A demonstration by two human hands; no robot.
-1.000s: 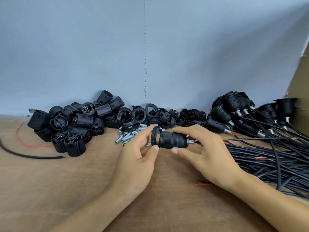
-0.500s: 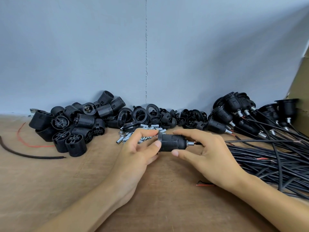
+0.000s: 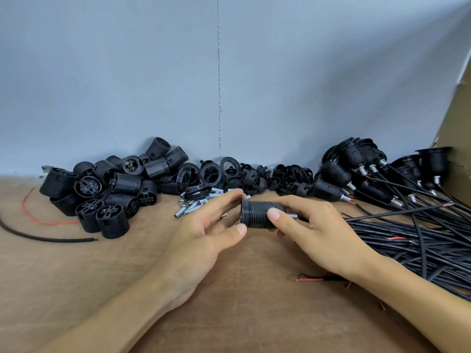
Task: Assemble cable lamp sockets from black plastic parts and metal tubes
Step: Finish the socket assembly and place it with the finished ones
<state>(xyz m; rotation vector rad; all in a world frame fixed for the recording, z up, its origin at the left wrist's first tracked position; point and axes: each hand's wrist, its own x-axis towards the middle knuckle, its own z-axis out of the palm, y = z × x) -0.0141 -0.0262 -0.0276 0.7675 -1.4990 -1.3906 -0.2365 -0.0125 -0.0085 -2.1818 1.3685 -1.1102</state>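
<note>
Thumb risen onto it, right hand (image 3: 323, 240) and left hand (image 3: 201, 240) grips clamp ribbed black socket (image 3: 257, 212).

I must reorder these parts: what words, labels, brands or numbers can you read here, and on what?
None can be read.
The socket held by the left hand and right hand shows only plain ribs.
The black parts, tubes, cables, cardboard and wall show no print; any moulded marks are too small to tell.
</note>
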